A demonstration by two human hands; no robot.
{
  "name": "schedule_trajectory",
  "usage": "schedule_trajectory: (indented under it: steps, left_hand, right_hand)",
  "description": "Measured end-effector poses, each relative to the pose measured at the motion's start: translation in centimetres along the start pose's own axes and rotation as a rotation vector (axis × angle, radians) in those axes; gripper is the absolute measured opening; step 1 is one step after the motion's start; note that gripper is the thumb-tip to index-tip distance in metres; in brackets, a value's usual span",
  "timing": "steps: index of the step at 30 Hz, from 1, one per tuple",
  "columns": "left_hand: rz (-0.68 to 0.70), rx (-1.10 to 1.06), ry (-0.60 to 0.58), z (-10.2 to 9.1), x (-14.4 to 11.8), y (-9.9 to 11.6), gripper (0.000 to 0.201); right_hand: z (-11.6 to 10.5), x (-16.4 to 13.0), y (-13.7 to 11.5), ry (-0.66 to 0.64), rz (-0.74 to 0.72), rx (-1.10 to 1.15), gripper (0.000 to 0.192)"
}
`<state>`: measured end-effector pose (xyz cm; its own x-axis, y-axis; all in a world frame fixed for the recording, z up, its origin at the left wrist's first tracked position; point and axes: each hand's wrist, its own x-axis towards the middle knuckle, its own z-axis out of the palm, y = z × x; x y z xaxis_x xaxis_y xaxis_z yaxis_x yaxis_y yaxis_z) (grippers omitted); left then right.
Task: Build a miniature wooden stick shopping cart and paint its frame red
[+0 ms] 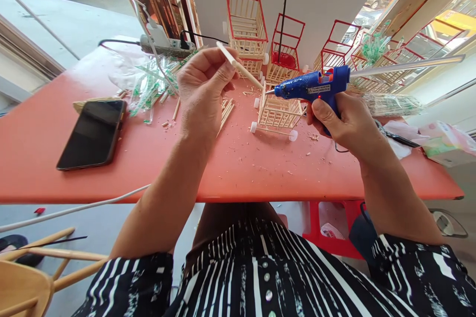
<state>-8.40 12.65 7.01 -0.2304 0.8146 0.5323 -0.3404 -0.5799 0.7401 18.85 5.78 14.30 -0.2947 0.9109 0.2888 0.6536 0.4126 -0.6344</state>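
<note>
Between the thumb and fingers of my left hand (204,86) is a pale wooden stick (250,75), slanting down to the right. My right hand (336,116) is wrapped round the grip of a blue hot glue gun (308,85) with a glue stick in its back. The gun's metal nozzle is at or very near the lower end of the wooden stick; I cannot tell if they touch. Just below stands a small cart of wooden sticks (280,111) with white round wheels, its top partly hidden by the gun.
Red-trimmed stick carts (247,25) stand along the back of the orange table (159,178). A black phone (92,133) lies left, near plastic-wrapped sticks (152,86) and a power strip (167,44). Loose sticks (225,115) and scraps lie mid-table. Scissors (399,137) lie right.
</note>
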Motion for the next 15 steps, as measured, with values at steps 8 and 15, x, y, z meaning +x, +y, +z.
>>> schedule_trajectory:
  steps: [8, 15]
  left_hand:
    - [0.008, -0.035, 0.005, 0.3, 0.0, 0.1, 0.028]
    - [-0.015, -0.137, 0.061, 1.2, -0.2, 0.6, 0.044]
  right_hand:
    - [-0.8, -2.0, -0.6, 0.286, -0.035, 0.294, 0.050]
    - [-3.0, -5.6, 1.3, 0.370, 0.090, 0.274, 0.055]
